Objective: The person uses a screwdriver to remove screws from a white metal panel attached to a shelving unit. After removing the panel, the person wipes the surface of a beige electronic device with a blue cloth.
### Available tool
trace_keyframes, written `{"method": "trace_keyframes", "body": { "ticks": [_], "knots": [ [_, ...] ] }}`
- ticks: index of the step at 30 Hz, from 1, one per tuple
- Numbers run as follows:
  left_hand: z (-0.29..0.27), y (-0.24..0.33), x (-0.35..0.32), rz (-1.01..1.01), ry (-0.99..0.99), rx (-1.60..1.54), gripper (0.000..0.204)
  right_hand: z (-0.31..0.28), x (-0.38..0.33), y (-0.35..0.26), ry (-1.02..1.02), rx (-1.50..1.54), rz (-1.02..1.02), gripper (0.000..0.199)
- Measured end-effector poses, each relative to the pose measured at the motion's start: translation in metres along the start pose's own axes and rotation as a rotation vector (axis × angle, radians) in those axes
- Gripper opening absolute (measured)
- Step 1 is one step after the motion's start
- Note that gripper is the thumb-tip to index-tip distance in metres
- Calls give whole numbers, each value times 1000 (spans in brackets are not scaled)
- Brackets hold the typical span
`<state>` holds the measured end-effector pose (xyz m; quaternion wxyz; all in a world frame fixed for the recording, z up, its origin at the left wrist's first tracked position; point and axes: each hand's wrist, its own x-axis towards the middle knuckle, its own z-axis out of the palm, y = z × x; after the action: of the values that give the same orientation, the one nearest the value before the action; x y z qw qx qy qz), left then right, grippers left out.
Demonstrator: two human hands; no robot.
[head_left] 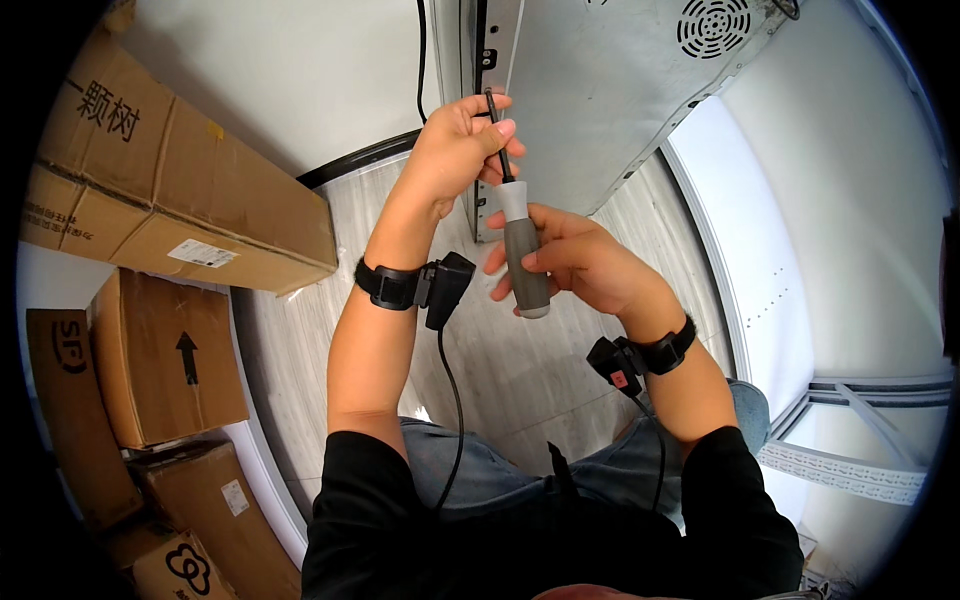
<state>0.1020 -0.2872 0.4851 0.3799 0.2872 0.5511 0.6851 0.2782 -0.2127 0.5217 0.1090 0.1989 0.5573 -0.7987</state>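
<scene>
Held a long screwdriver [513,202], with a dark-grey rounded handle, light-grey collar and thin black metal shaft, between both hands, aimed up and away from the body. Wrapped the bare right hand [583,258] lightly around the handle, with the thumb laid across it and some fingers loosely extended, apparently for a free, rolling hold. Pinched the shaft farther forward with the bare left hand [465,140], seemingly to steady the slim end. Placed the hands near each other but unclasped, probably for control at both ends. Set the tip just beyond the left fingers, beside the hole-punched edge strip [489,60] of a grey sheet-metal cabinet [590,100]; left contact impossible to tell. Fastened black wristbands [392,287] with small black boxes [452,288] behind both hands, apparently to leave the fingers free. Positioned a round slotted vent [713,25] ahead and right of the right hand. Stacked large brown cardboard boxes [180,190] well left of the left hand, perhaps for elbow room.
</scene>
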Motion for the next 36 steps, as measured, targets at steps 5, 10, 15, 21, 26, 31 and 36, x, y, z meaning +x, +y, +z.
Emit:
{"method": "trace_keyframes", "body": {
  "ticks": [5, 10, 15, 21, 26, 31, 36],
  "knots": [
    [6, 5, -3, -6, 24, 25, 42, 0, 3, 2, 142, -435, -31, 46],
    [2, 3, -4, 20, 59, 118, 40, 3, 13, 13, 282, -776, -104, 54],
    [1, 0, -1, 40, 63, 65, 39, 4, 17, 17, 153, -539, -143, 54],
    [-1, 1, -3, 35, 30, 28, 36, -12, 11, 5, -81, -100, -40, 60],
    [6, 8, -6, -1, 45, -23, 36, -15, 17, 15, 48, -355, -116, 52],
    [4, 4, -2, 20, 61, 78, 40, -7, 22, 18, 131, -499, -119, 42],
    [2, -1, 0, 58, 58, 35, 41, -13, 25, 24, 44, -380, -121, 40]
  ]
}}
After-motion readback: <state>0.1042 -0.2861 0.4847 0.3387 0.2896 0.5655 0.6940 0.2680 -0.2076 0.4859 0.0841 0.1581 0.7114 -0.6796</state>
